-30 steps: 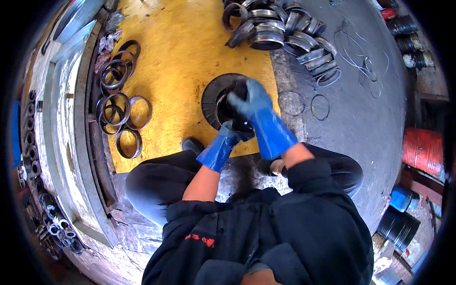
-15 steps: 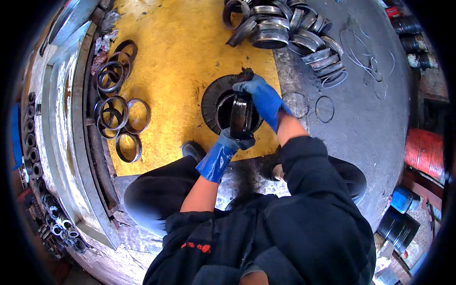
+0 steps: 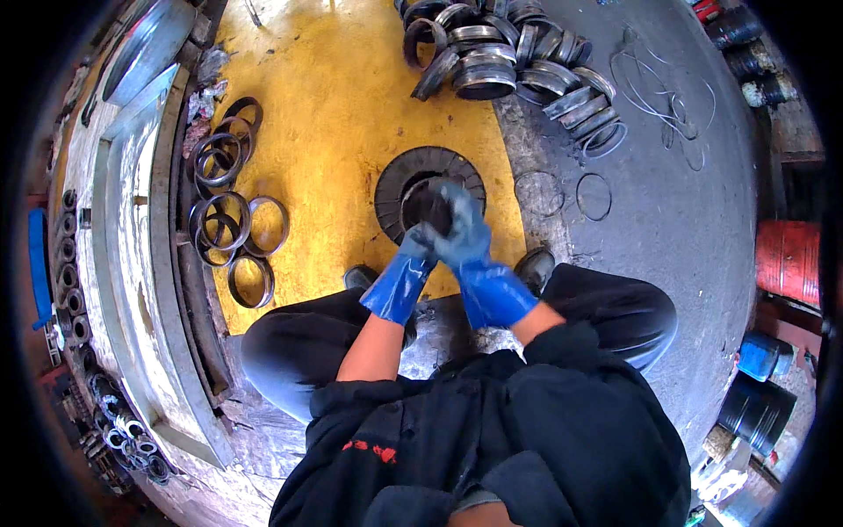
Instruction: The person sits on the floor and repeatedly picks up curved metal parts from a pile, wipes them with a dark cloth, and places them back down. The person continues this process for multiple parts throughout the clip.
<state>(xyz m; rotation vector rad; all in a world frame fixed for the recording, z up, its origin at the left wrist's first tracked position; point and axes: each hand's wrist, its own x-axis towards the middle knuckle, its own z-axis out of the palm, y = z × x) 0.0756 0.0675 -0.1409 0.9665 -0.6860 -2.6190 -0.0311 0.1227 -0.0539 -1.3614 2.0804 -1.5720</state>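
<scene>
Dark ring (image 3: 429,211), single: at your gloved hands, over the ribbed black disc (image 3: 396,176) on the yellow floor (image 3: 325,158); its outline merges with the disc's dark middle. Left hand (image 3: 419,243), blue glove: your fingers bent in, clamped on the ring's near edge. Right hand (image 3: 463,230), blue glove: at the ring's right side, blurred; cannot tell whether it grips. Loose rings (image 3: 234,290), dark, several overlapping: to your left, beside a long metal frame (image 3: 162,220). Grooved rings (image 3: 485,75), heaped: beyond the disc, toward your right. Thin loops (image 3: 578,198), two: right of the disc.
</scene>
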